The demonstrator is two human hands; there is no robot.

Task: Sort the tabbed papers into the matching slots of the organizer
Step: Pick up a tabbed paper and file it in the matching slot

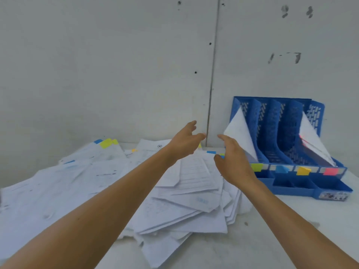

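Observation:
A blue organizer (270, 133) stands at the back right against the wall. Its front rail carries a green tab (256, 167), a blue tab (282, 169), a yellow tab (303, 170) and a pink tab (330, 171). A white sheet (240, 133) leans in the leftmost slot. Another sheet (314, 138) with a red mark leans in the rightmost slot. My right hand (233, 162) hovers by the left sheet's edge with fingers relaxed and grips nothing. My left hand (185, 141) reaches forward over the pile of tabbed papers (186, 195), fingers spread.
Loose papers spread across the table's left half, some with blue and yellow-green tabs (105, 143) at the back. The grey wall (116, 65) rises right behind the pile and the organizer. The organizer's low front tray (303, 189) juts toward me.

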